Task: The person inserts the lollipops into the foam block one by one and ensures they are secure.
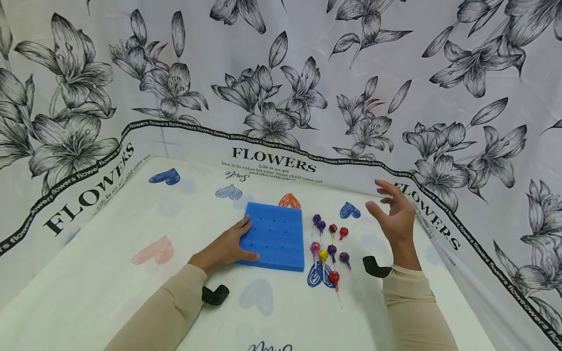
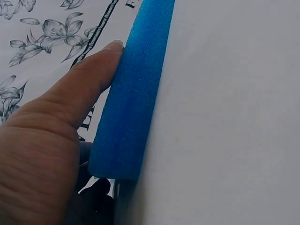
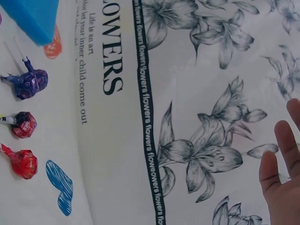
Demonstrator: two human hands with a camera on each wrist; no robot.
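My left hand [image 1: 228,246] rests at the left side of a blue foam block [image 1: 276,239] with small holes in its top. Its thumb lies over the near left corner and the fingers stretch along the left edge. Close up in the left wrist view, the extended thumb [image 2: 89,79] touches the foam's upper edge. My right hand [image 1: 395,214] is raised to the right of several wrapped lollipops [image 1: 332,249], with nothing in it. Its fingers are spread and loosely bent. Among the lollipops are a yellow one [image 1: 323,256], a pink one [image 1: 315,247] and red ones [image 3: 24,164].
A white cloth printed with hearts [image 1: 153,251] covers the table. Behind and along both sides hangs a white curtain [image 1: 272,87] with black flower drawings. A black wrist piece [image 1: 215,295] sits by the left sleeve, another [image 1: 376,267] by the right.
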